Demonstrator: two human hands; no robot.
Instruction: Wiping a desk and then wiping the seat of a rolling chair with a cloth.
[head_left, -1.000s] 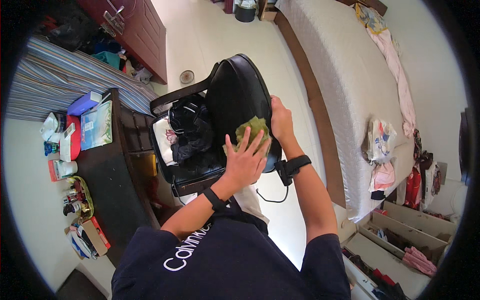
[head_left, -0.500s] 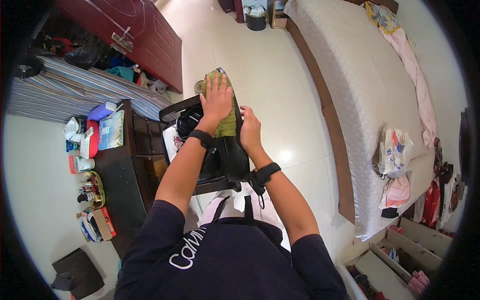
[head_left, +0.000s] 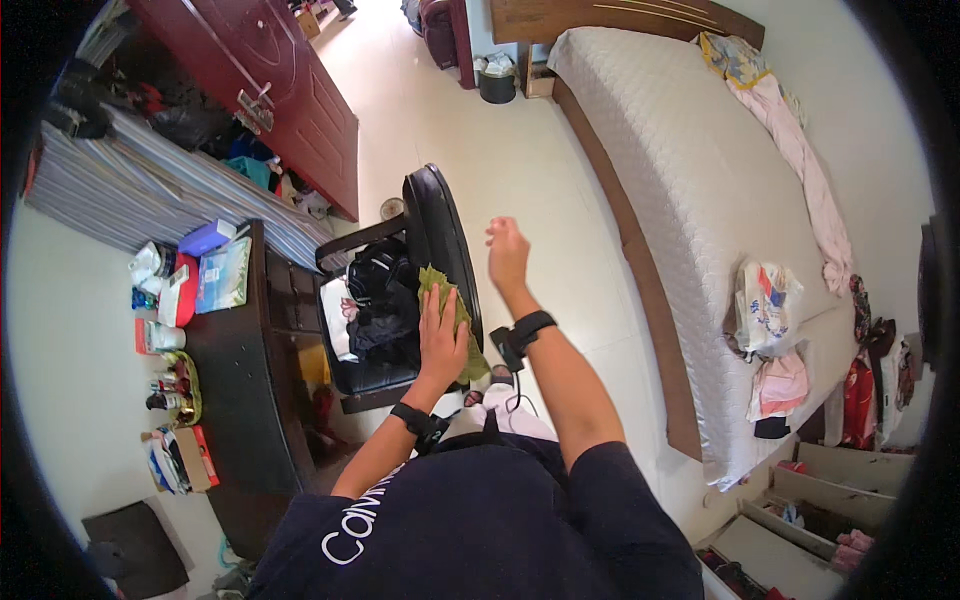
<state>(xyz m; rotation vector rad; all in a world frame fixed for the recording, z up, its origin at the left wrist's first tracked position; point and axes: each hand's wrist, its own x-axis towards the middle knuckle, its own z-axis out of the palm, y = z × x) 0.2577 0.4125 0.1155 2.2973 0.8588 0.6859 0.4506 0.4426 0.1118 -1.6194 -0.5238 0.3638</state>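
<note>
A black office chair (head_left: 432, 205) stands in front of me, its tall padded backrest on the right side of the seat. My left hand (head_left: 442, 338) holds a green cloth (head_left: 436, 283) against the near end of the backrest, fingers long over the fabric. Part of the cloth is hidden under the palm. My right hand (head_left: 508, 255) hovers to the right of the backrest, apart from it, fingers curled in with nothing visible in them. On the seat lie black clothes (head_left: 385, 330) and a white garment (head_left: 337, 315) with a dark reddish print.
A dark desk (head_left: 235, 375) with several small items stands at left, near a striped curtain (head_left: 150, 190) and a red door (head_left: 300, 90). The bed (head_left: 650, 180) runs along the right, holding a plastic bag (head_left: 768, 305). Open drawers (head_left: 790, 545) sit lower right. A black bin (head_left: 497, 85) stands far off.
My left hand and the green cloth have come nearer down the backrest, baring its far end. My right hand has left the backrest's edge and moved slightly right, its fingers now curled.
</note>
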